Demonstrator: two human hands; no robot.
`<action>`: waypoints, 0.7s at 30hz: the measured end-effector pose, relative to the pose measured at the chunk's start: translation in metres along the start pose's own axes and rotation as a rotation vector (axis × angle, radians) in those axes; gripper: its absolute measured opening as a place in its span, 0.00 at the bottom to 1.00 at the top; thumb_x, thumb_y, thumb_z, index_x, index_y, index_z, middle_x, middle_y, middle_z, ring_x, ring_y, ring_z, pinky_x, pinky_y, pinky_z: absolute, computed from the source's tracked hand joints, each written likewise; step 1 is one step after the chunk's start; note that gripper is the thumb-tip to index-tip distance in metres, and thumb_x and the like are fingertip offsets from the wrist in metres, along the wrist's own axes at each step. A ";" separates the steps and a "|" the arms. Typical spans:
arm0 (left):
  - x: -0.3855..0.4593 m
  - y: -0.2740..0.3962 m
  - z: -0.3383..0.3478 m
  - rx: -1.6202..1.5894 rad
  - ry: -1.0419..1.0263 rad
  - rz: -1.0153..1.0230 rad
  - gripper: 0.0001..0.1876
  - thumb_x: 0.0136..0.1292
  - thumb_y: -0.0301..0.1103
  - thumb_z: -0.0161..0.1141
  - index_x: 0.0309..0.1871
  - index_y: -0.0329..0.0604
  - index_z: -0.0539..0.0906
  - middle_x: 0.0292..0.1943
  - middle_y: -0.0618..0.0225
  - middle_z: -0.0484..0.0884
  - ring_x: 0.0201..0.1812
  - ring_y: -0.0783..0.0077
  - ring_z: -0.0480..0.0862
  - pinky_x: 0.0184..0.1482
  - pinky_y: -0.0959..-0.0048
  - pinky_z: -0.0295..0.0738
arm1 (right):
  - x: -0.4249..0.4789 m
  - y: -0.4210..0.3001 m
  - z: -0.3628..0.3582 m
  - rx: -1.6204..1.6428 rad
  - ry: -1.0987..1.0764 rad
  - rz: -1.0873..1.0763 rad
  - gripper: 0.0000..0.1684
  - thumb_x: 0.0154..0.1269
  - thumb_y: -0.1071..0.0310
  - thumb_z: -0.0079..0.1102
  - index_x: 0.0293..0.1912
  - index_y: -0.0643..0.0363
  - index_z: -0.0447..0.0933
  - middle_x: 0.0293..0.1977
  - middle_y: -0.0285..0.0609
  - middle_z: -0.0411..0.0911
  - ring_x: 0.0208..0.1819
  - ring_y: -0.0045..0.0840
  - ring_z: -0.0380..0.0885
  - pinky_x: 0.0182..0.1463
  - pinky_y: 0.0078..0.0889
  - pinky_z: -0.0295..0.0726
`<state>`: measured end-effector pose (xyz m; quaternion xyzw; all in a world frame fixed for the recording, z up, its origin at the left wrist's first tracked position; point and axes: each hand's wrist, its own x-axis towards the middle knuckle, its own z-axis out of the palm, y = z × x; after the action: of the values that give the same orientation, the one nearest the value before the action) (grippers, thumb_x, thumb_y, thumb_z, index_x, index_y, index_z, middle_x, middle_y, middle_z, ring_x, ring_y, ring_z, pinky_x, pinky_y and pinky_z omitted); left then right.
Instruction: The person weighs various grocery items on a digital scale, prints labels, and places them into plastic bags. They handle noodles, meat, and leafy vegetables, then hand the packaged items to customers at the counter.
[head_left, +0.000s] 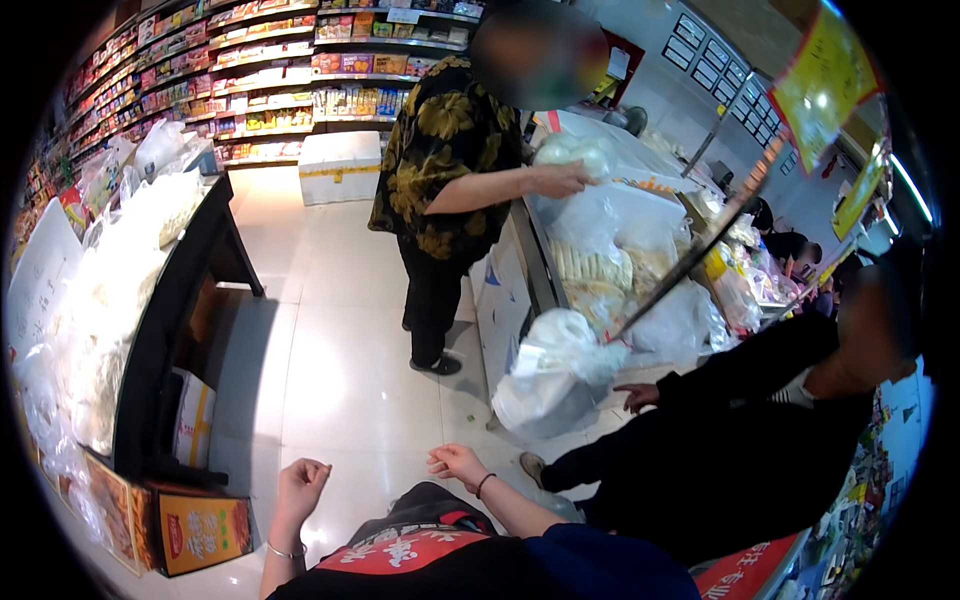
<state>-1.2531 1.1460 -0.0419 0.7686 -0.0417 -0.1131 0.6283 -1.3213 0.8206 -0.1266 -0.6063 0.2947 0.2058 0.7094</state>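
My left hand (302, 484) is held out over the tiled floor, its fingers curled in, with no object plainly seen in it. A bangle circles that wrist. My right hand (459, 463) hangs in front of my body with loosely bent, parted fingers and nothing visible in it; a dark band is on its wrist. Both hands are apart from the goods. Ahead and right of my right hand, white plastic bags (551, 382) hang at the corner of a display freezer (536, 262). Bagged foods (592, 270) lie inside the freezer.
A person in a flowered shirt (450, 135) holds a bag of round pale items (574, 156) over the freezer. Another person in dark clothes (720, 442) stands close at my right. A black table (169, 315) with bagged goods is at left. A foam box (341, 166) stands before snack shelves (262, 75).
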 end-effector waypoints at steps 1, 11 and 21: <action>0.014 -0.001 0.000 -0.043 -0.005 -0.005 0.17 0.60 0.22 0.64 0.19 0.40 0.67 0.26 0.65 0.81 0.29 0.82 0.75 0.31 0.80 0.72 | 0.013 -0.011 -0.002 0.023 -0.009 0.019 0.15 0.72 0.60 0.48 0.49 0.59 0.76 0.41 0.38 0.81 0.38 0.20 0.81 0.40 0.23 0.79; 0.205 0.024 -0.023 0.040 0.056 -0.096 0.18 0.61 0.22 0.62 0.19 0.39 0.66 0.26 0.65 0.80 0.31 0.81 0.77 0.36 0.79 0.76 | 0.196 -0.163 -0.015 0.046 0.029 -0.003 0.15 0.71 0.60 0.49 0.47 0.59 0.77 0.39 0.38 0.81 0.35 0.20 0.81 0.37 0.21 0.80; 0.381 0.058 -0.038 0.011 -0.043 -0.136 0.16 0.61 0.20 0.61 0.21 0.39 0.67 0.27 0.66 0.79 0.31 0.80 0.77 0.38 0.79 0.75 | 0.321 -0.273 0.050 -0.012 -0.157 0.004 0.15 0.71 0.60 0.48 0.47 0.59 0.77 0.38 0.38 0.81 0.33 0.20 0.80 0.36 0.23 0.78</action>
<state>-0.8702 1.0919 -0.0248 0.7706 -0.0034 -0.1719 0.6137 -0.8976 0.8000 -0.1343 -0.5920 0.2382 0.2557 0.7262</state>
